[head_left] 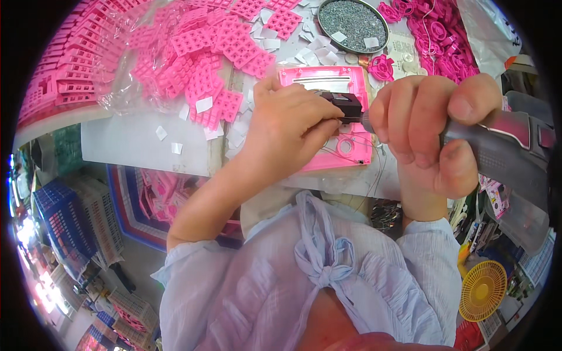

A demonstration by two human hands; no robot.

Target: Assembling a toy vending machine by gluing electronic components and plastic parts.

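A pink plastic housing [361, 82] lies on the table in front of me, with a round ring and thin wires in its lower part. My left hand [287, 126] is closed over it, thumb and fingers pinching a black plastic block [350, 107] against the housing. My right hand [430, 120] is wrapped round the grey handle of a power screwdriver [509, 149]. Its narrow front end points left and meets the black block's right side; the bit itself is hidden.
Many pink keypad pieces [234, 38] and clear plastic film [126, 88] cover the table's left. White paper squares [160, 133] lie scattered. A round dish [321, 21] of small screws stands at the back, magenta parts [439, 41] beyond it. Below left is a blue crate [126, 202].
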